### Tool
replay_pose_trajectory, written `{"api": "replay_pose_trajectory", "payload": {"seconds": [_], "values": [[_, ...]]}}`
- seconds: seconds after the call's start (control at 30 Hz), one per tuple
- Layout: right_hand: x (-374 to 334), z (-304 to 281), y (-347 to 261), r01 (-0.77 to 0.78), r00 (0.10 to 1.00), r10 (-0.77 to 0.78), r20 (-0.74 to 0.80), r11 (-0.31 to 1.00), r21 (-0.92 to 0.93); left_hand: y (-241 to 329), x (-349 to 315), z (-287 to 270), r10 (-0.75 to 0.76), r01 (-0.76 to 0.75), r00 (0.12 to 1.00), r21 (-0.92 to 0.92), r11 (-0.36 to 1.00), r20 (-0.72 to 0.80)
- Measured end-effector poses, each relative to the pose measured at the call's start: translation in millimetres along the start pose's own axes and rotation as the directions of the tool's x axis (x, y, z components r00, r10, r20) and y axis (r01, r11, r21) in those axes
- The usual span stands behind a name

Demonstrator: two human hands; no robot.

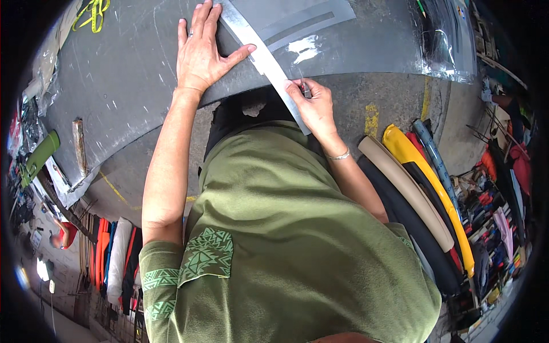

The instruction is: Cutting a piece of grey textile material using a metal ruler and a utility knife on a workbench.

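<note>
A long metal ruler (260, 54) lies slantwise across the dark grey table (126, 74), its near end jutting past the front edge. My left hand (203, 54) lies flat on the table with its fingers stretched out, the thumb reaching onto the ruler. At the table's edge, my right hand (314, 108) is closed, its thumb against the ruler's right side. Between thumb and curled fingers is a small dark tool with a red part (306, 90); its kind is mostly hidden. Beyond the ruler lies a grey sheet (286, 22) with a darker strip.
Yellow measuring tape (97, 14) lies at the far left of the table. Clear plastic film (446, 40) covers its right end. A wooden stick (79, 147) rests at the left edge. Rolls of material stand at right, including a beige roll (406, 191) and a yellow roll (432, 188).
</note>
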State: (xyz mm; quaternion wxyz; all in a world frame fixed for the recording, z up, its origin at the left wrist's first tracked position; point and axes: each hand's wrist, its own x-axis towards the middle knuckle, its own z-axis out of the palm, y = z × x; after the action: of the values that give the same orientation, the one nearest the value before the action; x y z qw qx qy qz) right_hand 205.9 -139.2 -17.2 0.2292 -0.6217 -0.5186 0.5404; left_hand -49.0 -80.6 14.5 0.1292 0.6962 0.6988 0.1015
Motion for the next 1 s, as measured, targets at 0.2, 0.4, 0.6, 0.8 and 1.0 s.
{"api": "replay_pose_trajectory", "payload": {"seconds": [0.2, 0.4, 0.6, 0.8, 1.0], "values": [[1, 5, 1, 0.027, 0.999, -0.027, -0.026, 0.999, -0.029, -21, -1, 25, 0.192, -0.304, 0.929, -0.353, 0.885, -0.317], [-1, 3, 6, 0.014, 0.999, -0.013, -0.042, 1.000, 0.007, -14, -2, 20, 0.088, -0.084, 0.981, 0.032, 0.996, -0.172], [-2, 5, 3, 0.005, 0.999, -0.004, -0.034, 0.998, 0.057, -13, -2, 17, 0.073, -0.071, 0.987, 0.019, 0.997, -0.144], [-1, 6, 6, 0.013, 0.999, -0.010, -0.038, 0.998, 0.067, -14, -2, 18, 0.072, -0.070, 0.989, 0.019, 0.997, -0.131], [-1, 7, 12, 0.021, 0.999, -0.018, -0.048, 0.998, 0.057, -14, -2, 17, 0.070, -0.068, 0.990, 0.025, 0.997, -0.123]]}}
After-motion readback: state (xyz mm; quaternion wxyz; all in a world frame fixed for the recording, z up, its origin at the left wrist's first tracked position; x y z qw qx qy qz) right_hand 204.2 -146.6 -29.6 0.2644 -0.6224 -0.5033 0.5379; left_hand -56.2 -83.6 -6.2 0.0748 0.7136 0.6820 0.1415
